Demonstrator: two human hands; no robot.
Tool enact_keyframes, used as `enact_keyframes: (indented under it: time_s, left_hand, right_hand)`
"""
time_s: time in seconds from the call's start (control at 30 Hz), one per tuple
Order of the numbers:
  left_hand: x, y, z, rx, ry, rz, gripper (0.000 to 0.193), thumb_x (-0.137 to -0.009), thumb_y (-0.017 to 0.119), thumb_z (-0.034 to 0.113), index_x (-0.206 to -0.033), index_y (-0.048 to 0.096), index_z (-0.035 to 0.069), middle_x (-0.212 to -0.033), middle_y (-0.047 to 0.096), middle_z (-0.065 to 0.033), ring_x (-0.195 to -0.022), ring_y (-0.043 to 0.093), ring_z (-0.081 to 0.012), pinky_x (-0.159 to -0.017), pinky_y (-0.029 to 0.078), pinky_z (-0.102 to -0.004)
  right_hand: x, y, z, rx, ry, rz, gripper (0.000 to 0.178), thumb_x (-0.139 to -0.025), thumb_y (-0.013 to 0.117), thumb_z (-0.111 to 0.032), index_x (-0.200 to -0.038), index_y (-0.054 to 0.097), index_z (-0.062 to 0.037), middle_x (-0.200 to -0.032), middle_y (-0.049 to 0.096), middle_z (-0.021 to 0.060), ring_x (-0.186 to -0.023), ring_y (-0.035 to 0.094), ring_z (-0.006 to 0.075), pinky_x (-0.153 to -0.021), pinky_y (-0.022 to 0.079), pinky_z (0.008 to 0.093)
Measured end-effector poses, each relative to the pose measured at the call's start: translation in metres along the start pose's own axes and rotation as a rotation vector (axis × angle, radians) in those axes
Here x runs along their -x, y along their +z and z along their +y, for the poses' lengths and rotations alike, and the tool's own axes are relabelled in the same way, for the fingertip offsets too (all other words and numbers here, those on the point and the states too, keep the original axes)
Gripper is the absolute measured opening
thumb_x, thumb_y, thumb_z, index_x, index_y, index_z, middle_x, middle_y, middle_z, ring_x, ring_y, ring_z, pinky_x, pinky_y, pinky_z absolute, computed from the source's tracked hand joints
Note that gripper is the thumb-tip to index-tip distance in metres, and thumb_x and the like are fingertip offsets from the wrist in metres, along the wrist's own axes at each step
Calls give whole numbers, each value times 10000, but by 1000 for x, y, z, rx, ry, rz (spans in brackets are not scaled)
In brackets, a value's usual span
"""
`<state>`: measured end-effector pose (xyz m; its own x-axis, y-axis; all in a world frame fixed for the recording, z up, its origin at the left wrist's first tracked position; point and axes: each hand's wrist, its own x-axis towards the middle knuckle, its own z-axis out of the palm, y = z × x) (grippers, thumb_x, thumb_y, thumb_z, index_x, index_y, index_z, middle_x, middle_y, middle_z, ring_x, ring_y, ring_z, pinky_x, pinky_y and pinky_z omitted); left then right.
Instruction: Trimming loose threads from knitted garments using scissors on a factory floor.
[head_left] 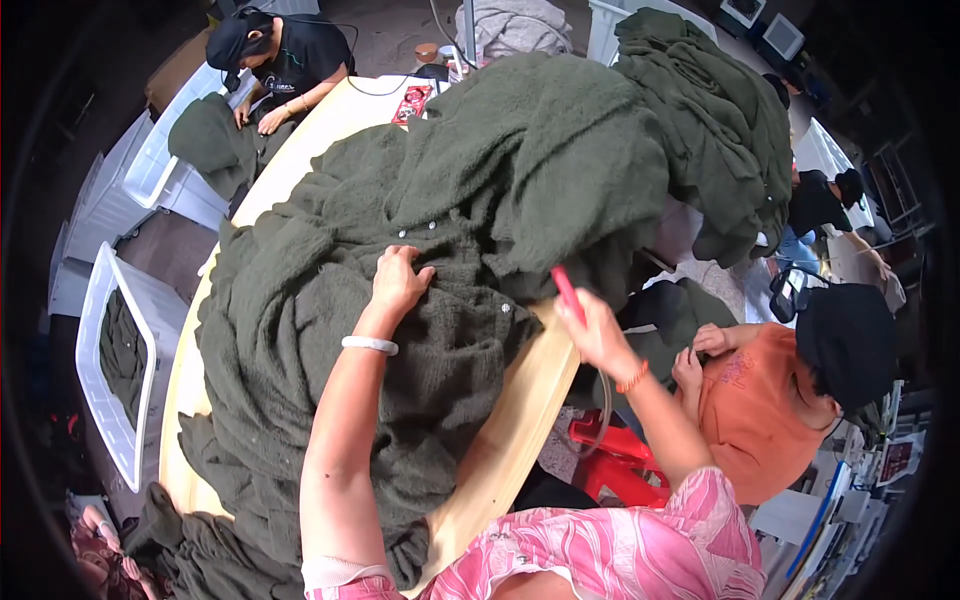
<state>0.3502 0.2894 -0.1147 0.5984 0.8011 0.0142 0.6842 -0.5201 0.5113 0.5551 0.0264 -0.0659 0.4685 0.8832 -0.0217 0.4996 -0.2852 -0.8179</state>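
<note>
A large heap of dark green, fuzzy knit garments (330,270) covers most of the wooden table before me. My left hand (400,280) rests on the heap with its fingers curled into the cloth of a garment, just below two small pale buttons (417,229). Another pale button (506,308) shows farther right. In my right hand (598,330) is a slim pinkish-red stick-like tool (567,290), its tip up against the heap's right side. What kind of tool it is, I cannot make out. A thin clear hose (606,410) hangs below that hand.
The pale wooden table (525,405) has a bare strip at its right edge. Close on my right sits a person in orange (760,410); another in black (300,70) works at far left. White bins (150,350) stand left. More green garments (710,120) are piled at far right.
</note>
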Motion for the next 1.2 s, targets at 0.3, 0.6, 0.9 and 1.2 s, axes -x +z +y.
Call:
enact_keyframes:
  time_s: [0.3, 0.6, 0.9, 1.2]
  left_hand:
    - [-52, 41, 31, -171, 86, -170, 676, -781, 705, 511, -1281, 575, 75, -1343, 538, -166, -1264, 468, -328, -1001, 371, -505]
    - [-49, 64, 17, -389, 79, -317, 457, -842, 642, 312, -1275, 573, 184, -1292, 510, -103, -1159, 534, -306, -874, 462, -518]
    - [-50, 61, 6, -570, 5, -448, 299, -901, 494, 215, -1117, 671, 108, -1217, 577, -76, -1134, 556, -284, -885, 427, -550]
    - [-64, 74, 20, -62, -13, 219, 461, -775, 737, 293, -1130, 624, 22, -1215, 532, -209, -1123, 536, -397, -905, 477, -495]
  right_hand:
    - [-38, 2, -22, 54, -88, -147, 257, -940, 610, -230, -1045, 589, 4, -730, 608, 127, -659, 615, 197, -650, 492, 356]
    - [-175, 76, -43, 47, -202, -354, 278, -870, 625, -181, -1083, 559, -14, -869, 638, 226, -829, 638, 394, -706, 493, 445]
    - [-278, 47, -29, -167, 6, -31, 242, -954, 572, -215, -1118, 538, -41, -624, 506, -1, -476, 511, 90, -440, 454, 275]
    - [-261, 40, -20, -140, -66, -144, 272, -947, 585, -204, -1162, 548, -40, -622, 494, -9, -452, 488, 91, -423, 430, 274]
